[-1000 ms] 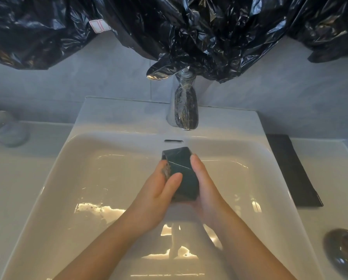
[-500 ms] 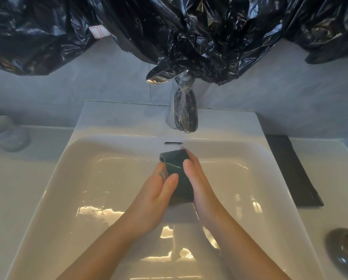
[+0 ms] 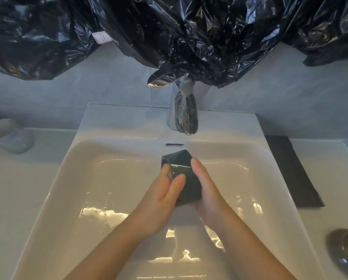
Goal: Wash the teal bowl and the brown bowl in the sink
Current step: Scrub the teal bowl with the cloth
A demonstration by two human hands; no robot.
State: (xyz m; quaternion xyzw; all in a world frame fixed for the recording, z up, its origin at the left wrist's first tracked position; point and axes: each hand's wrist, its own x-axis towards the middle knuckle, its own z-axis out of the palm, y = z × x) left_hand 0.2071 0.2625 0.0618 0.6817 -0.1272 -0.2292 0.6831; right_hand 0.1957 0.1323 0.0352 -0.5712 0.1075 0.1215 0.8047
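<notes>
Teal bowl point(image 3: 186, 178) is held between both hands over the basin of the sink point(image 3: 112, 178), tipped on its side so its dark faceted wall faces the camera. The left hand point(image 3: 161, 201) holds its left flank, thumb across the near face and fingers reaching round the far side. The right hand point(image 3: 207, 195) cups it from the right and beneath, thumb lying along the upper edge, the other fingers hidden under it. Just beyond the fingertips hangs the spout of the tap point(image 3: 186, 116), its lever point(image 3: 159, 80) swung toward the left hand's side; whether water is running I cannot tell. I judge the first wash to be in hand: rubbing or rinsing this bowl under the spout. The next move likely calls for turning it so the inside and rim get rubbed, with a firm hold, since a wet wall is probably slippery. After that comes a reach well out past the right forearm for the brown bowl point(image 3: 345, 249), which waits on the counter. A black mat point(image 3: 292, 170) lies farther out beyond the right hand. The only label is a white one with a red border point(image 3: 102, 37) on the black plastic sheeting point(image 3: 189, 27) far above the left hand. Nothing on it can be read, and no brand shows on the tap.
</notes>
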